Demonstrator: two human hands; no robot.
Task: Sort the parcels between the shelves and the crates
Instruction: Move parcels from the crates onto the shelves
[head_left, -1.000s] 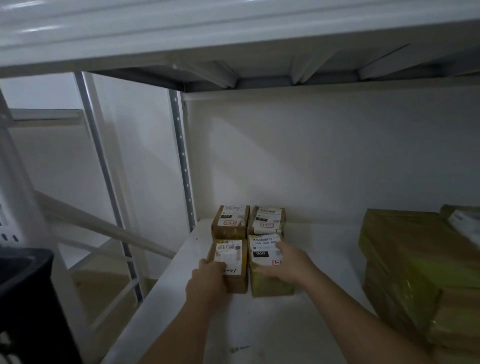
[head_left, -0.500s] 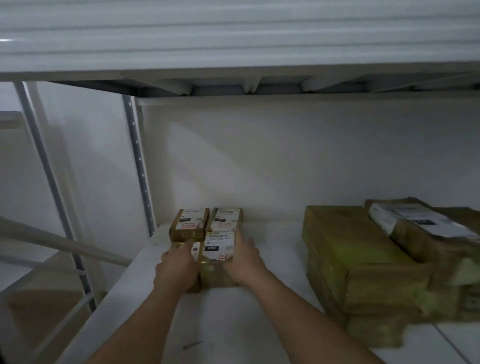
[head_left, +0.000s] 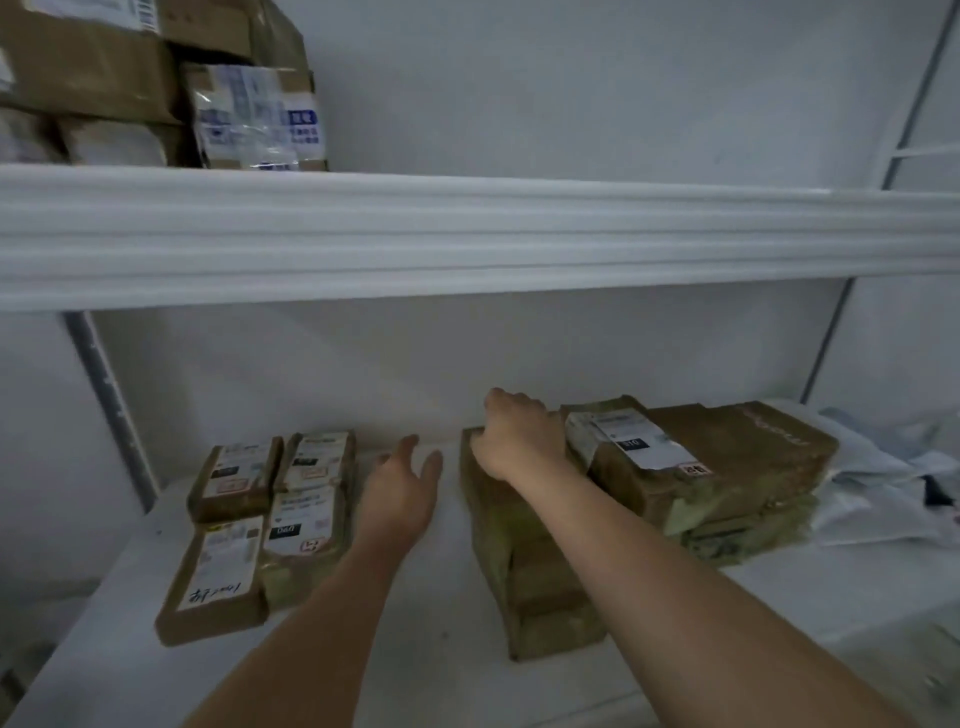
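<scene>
Right hand (head_left: 519, 441) clamps the far top edge of the brown stack (head_left: 524, 561) at frame centre, its long axis running toward us, while the left hand (head_left: 402, 486) hovers slack just beside it.

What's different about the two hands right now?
The right hand rests on top of the tall brown parcel stack, fingers curled over its far edge; the left hand touches no parcel. The left hand's fingers are straight and spread; the right hand's are bent. The right hand sits higher and farther in. Both are bare and reach into the lower shelf.
</scene>
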